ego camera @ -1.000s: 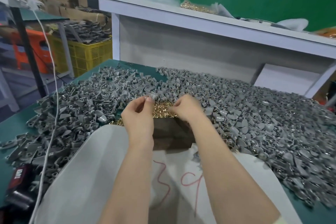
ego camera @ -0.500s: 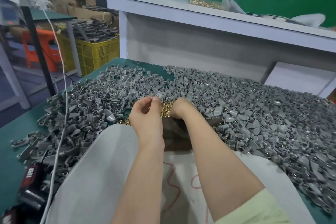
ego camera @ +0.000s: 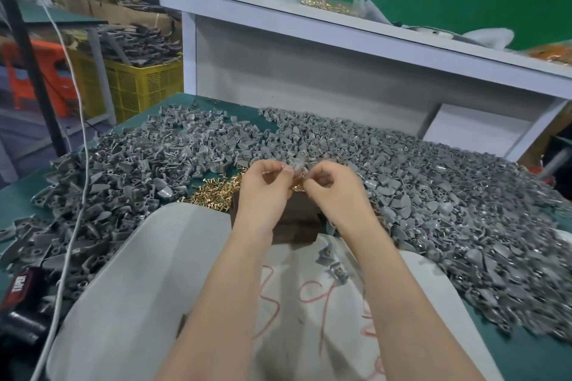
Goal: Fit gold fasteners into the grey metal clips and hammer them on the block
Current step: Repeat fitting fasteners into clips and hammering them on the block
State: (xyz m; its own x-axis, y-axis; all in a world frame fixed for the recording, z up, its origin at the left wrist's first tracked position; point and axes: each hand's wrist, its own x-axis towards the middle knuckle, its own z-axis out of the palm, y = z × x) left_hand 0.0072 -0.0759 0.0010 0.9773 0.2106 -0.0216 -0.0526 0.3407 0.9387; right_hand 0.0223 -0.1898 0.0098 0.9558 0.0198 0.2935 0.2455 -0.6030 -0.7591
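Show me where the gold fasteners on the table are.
In the head view, the gold fasteners lie on the green table just left of the left hand, between the grey clips and the white sack.

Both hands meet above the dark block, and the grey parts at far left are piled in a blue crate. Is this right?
No. The head view shows the crate is yellow, not blue. The rest holds: the left hand and right hand meet above the dark block, and grey parts are piled in the crate.

Yellow crate (ego camera: 145, 86) left, white shelf (ego camera: 340, 29) above.
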